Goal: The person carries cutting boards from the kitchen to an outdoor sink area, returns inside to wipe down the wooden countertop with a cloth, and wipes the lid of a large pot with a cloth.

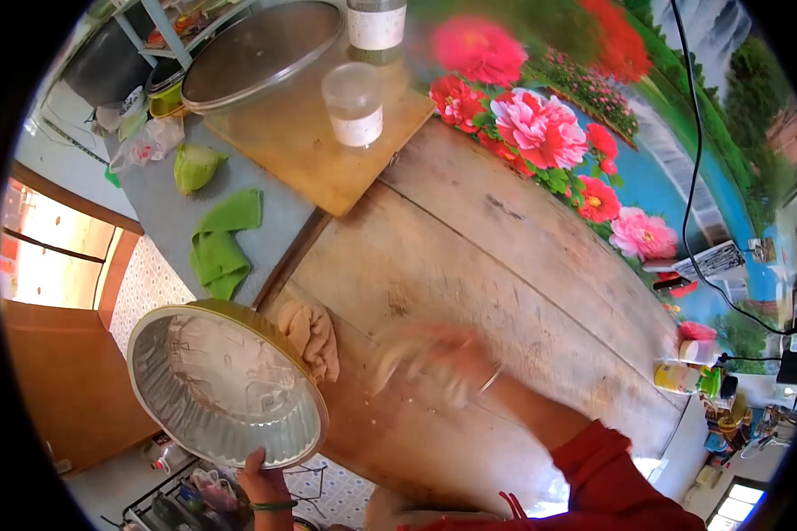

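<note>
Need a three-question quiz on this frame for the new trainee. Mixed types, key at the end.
1. What does the left hand hold at the rim?
2. True or false: the green cloth lies on the grey table.
3. Fill in: the clear cup stands on the yellow ____.

Key:
1. A metal basin, tilted.
2. True.
3. Board.

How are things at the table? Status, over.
Left grip holding tilted basin by its rim. Right grip blurred over table; contents and contact unclear. Beige cloth beside basin, possibly in the way.
</note>
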Tool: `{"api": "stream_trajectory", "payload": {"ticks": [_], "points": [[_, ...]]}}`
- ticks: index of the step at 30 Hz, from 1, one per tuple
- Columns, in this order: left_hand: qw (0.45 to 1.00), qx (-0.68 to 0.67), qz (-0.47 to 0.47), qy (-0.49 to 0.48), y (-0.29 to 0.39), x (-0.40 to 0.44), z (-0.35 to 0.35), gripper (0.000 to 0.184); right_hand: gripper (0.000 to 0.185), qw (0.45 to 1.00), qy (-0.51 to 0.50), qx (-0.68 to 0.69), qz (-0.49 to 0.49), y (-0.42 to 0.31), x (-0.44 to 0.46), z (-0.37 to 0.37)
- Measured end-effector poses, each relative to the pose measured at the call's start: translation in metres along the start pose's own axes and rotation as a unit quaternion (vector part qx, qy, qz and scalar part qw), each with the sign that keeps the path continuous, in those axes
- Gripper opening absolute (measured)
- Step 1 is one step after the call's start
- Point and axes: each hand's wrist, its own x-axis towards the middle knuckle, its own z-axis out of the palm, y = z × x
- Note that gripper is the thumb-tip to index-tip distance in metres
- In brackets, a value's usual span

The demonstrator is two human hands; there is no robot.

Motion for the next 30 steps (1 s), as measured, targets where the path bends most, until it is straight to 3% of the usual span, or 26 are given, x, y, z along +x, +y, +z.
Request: {"api": "stream_trajectory", "payload": {"ticks": [1, 2, 4, 6, 8, 9, 10, 11, 12, 14, 16, 17, 18, 19, 20, 21, 22, 23, 24, 26, 27, 29, 30], "points": [[1.000, -0.001, 0.002, -0.007, 0.000, 0.000, -0.004, 0.058, 0.033, 0.992, 0.055, 0.117, -0.006, 0.002, 0.007, -0.039], [1.000, -0.002, 0.004, -0.014, 0.000, 0.000, -0.008, 0.058, 0.034, 0.985, 0.112, 0.127, -0.038, -0.011, 0.007, -0.074], [1.000, 0.008, 0.014, -0.012, -0.002, 0.003, -0.026, 0.054, 0.035, 0.966, 0.216, -0.005, -0.140, -0.031, 0.007, -0.156], [0.999, 0.019, 0.024, -0.008, -0.002, 0.004, -0.040, 0.050, 0.037, 0.931, 0.305, -0.140, -0.144, -0.026, 0.010, -0.241], [1.000, -0.002, -0.010, 0.007, 0.003, 0.002, -0.050, 0.056, 0.042, 0.938, 0.308, -0.094, -0.129, -0.003, 0.016, -0.297], [1.000, 0.011, -0.009, 0.016, 0.005, 0.001, -0.051, 0.055, 0.045, 0.860, 0.372, -0.312, -0.157, 0.001, 0.017, -0.300], [1.000, 0.013, -0.010, 0.015, 0.006, -0.002, -0.051, 0.055, 0.048, 0.731, 0.414, -0.513, -0.175, 0.005, 0.016, -0.302], [1.000, 0.022, 0.000, 0.011, 0.009, -0.007, -0.050, 0.053, 0.050, 0.697, 0.419, -0.558, -0.167, 0.015, 0.012, -0.299], [0.999, 0.032, 0.011, 0.007, 0.011, -0.010, -0.045, 0.050, 0.050, 0.696, 0.421, -0.558, -0.165, 0.019, 0.016, -0.292], [0.999, 0.035, -0.003, 0.017, 0.010, -0.010, -0.056, 0.052, 0.048, 0.599, 0.459, -0.636, -0.160, 0.028, 0.019, -0.278], [0.997, 0.068, 0.008, 0.037, 0.011, -0.012, -0.051, 0.054, 0.043, 0.609, 0.465, -0.630, -0.128, 0.042, 0.022, -0.245], [0.997, 0.066, 0.007, 0.031, 0.010, -0.012, -0.053, 0.054, 0.039, 0.541, 0.432, -0.670, -0.268, 0.055, 0.022, -0.227], [0.995, 0.082, -0.026, 0.049, 0.009, -0.011, -0.059, 0.051, 0.029, 0.600, 0.379, -0.640, -0.295, 0.056, 0.019, -0.194], [0.992, 0.097, -0.058, 0.064, 0.006, -0.007, -0.072, 0.048, 0.021, 0.657, 0.308, -0.672, -0.151, 0.082, 0.017, -0.170], [0.986, 0.113, -0.089, 0.080, 0.004, -0.003, -0.082, 0.044, 0.017, 0.704, 0.290, -0.522, -0.385, 0.086, 0.009, -0.125], [0.980, 0.130, -0.118, 0.094, 0.003, 0.000, -0.088, 0.041, 0.020, 0.700, 0.275, -0.621, -0.221, 0.110, 0.001, -0.084], [0.972, 0.147, -0.145, 0.108, 0.003, 0.002, -0.088, 0.038, 0.024, 0.707, 0.206, -0.632, -0.240, 0.107, -0.013, -0.046], [0.991, 0.082, -0.063, 0.090, 0.014, -0.035, -0.032, 0.035, 0.030, 0.715, 0.135, -0.636, -0.257, 0.103, -0.027, -0.008], [0.992, 0.074, -0.058, 0.087, 0.017, -0.041, -0.033, 0.033, 0.036, 0.726, 0.109, -0.615, -0.286, 0.083, -0.047, 0.018], [0.993, 0.079, -0.053, 0.072, 0.025, -0.059, -0.021, 0.032, 0.034, 0.781, 0.093, -0.524, -0.325, 0.091, -0.058, 0.046], [0.992, 0.086, -0.050, 0.075, 0.027, -0.068, -0.014, 0.030, 0.034, 0.774, 0.115, -0.530, -0.325, 0.090, -0.058, 0.051], [0.991, 0.102, -0.052, 0.070, 0.023, -0.064, -0.022, 0.028, 0.033, 0.938, 0.102, -0.228, -0.240, 0.080, -0.058, 0.052], [0.990, 0.110, -0.058, 0.066, 0.019, -0.057, -0.029, 0.027, 0.033, 0.934, 0.120, -0.232, -0.245, 0.065, -0.061, 0.041]]}}
